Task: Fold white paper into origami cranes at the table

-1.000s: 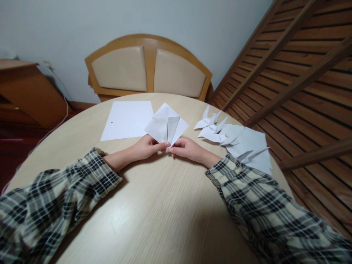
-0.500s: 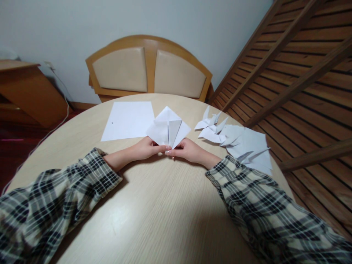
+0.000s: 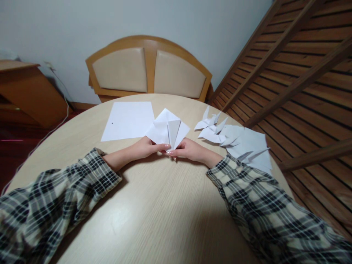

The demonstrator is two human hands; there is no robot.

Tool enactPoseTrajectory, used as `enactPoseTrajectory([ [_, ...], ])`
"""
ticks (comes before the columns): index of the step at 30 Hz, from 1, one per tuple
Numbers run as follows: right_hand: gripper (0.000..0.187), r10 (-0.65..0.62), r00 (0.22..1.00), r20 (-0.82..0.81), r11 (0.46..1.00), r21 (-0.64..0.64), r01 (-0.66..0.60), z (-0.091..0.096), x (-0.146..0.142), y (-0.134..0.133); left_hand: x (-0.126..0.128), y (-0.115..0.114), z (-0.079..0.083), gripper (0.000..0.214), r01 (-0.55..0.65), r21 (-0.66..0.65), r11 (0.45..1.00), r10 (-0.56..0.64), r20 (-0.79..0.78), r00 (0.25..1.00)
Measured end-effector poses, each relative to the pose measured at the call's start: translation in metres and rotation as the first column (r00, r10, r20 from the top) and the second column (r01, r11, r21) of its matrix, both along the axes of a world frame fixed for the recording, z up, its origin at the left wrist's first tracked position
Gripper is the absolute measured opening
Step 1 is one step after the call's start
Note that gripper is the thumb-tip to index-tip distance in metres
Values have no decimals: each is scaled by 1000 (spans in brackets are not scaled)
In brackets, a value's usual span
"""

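Note:
A folded sheet of white origami paper [image 3: 173,130], diamond-shaped with a narrow flap on its right half, is held above the middle of the table. My left hand [image 3: 150,146] pinches its lower left edge, thumb on top near the bottom corner. From the other side, my right hand [image 3: 188,149] grips the lower right edge, its thumb pressing close to the same corner. The thumb tips lie nearly side by side. Fingers behind the paper are mostly hidden.
Flat white paper [image 3: 129,121] with a small dark mark lies at the left back. Several folded paper cranes [image 3: 213,128] stand at the right, some on white sheets [image 3: 253,141]. Beyond the round table [image 3: 143,212] is a padded chair back [image 3: 150,66]; a slatted wooden screen [image 3: 302,84] rises at right.
The folded paper has tilted slightly and shifted a little left at its top. My right thumb has slid slightly right along the bottom corner.

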State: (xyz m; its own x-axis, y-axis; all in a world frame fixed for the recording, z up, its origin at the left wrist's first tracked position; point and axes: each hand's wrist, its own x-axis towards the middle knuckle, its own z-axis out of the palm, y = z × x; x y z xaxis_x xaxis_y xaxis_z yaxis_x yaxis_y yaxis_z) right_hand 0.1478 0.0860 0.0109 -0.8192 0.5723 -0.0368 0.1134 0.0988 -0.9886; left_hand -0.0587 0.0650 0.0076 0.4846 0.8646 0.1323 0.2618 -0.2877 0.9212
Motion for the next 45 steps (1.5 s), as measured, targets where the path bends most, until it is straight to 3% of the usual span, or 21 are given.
enactPoseTrajectory([
  [12,21,-22,1000,0,999,23,22,-1,-2,-4,0,0,-2,34,-13,36,999,14,-32,999],
  [25,29,-127,992,10,982,144,124,-4,-4,-8,0,0,0,34,-13,68,998,13,-3,1000],
  [35,29,-49,999,-11,996,72,50,-2,-1,-3,0,-3,3,34,74,-2,997,-74,-22,997],
  [45,26,-52,998,31,998,48,51,0,-1,-5,-1,-1,-7,36,2,72,997,-2,0,1000],
])
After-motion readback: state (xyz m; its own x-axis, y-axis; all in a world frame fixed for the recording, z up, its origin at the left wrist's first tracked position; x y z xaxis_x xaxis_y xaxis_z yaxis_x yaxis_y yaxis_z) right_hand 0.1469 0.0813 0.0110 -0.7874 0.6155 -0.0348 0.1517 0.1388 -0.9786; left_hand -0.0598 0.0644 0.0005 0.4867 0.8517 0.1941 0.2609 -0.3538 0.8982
